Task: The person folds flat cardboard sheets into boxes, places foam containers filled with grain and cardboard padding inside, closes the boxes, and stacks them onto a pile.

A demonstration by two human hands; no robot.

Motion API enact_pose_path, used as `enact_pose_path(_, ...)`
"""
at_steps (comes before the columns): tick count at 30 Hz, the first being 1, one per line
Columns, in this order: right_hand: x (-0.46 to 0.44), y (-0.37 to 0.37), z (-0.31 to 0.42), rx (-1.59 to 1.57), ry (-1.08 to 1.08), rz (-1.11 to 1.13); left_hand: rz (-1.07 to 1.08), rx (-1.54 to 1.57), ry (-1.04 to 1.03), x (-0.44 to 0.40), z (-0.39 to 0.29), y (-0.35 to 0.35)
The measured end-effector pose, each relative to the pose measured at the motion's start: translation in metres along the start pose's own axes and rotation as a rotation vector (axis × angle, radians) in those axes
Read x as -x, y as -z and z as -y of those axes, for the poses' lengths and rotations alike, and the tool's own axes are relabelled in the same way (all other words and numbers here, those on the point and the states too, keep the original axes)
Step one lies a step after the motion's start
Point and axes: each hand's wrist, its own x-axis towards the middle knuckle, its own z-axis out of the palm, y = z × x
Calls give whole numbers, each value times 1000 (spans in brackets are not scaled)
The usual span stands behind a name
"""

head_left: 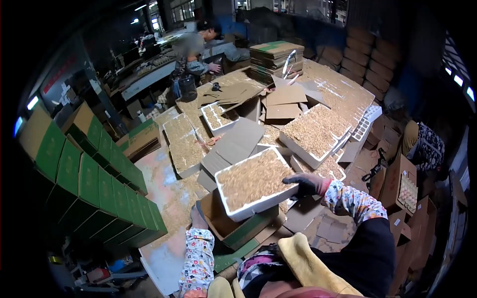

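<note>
Tray (249,212) of loose husks (254,180), up over the mouth of the open cardboard box (251,229), and only the right hand (306,185) has it, dark glove clamped on the right end! Left hand (198,217) is down at the box's left edge; whether those fingers grip or just press, I can't tell. No hand supports the tray's left end, so a slackening right grip could let it dip and spill husks. Its underside could snag the box rim, too, and a slipping left hand could let the box skid. Behind, a loose cardboard sheet (242,141) lies close enough to catch a corner.
</note>
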Motion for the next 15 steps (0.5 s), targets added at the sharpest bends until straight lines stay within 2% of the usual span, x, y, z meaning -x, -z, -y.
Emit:
enact_pose_path(2,-37,-13,7,402,443,127,-88,-77,-49,-1,-3,12)
enact_pose_path(3,-54,-18,17,405,500,191,-133,-117,-71,-1,-4,17)
enact_pose_path(4,-72,-23,10,422,533,214,-119,-103,-68,22,-9,-19)
enact_pose_path(5,-84,-25,4,384,328,303,-159,-230,-132,13,2,3)
enact_pose_path(6,-93,-26,10,366,241,360,-13,-22,-61,-35,23,92)
enact_pose_path(9,-94,-23,42,354,137,478,-282,64,-58,-4,17,50)
enact_pose_path(10,-91,-21,51,362,130,491,-273,90,-39,-10,16,57)
enact_pose_path(12,-84,-20,68,399,143,464,-396,-135,-183,-21,14,70)
enact_pose_path(13,-81,-22,76,361,46,427,-367,-13,-203,-24,15,68)
enact_pose_path(14,-71,-35,93,25,-481,361,-336,24,-204,-5,6,17)
enact_pose_path(15,-69,-41,56,-19,-302,363,-264,116,-161,20,-6,-33)
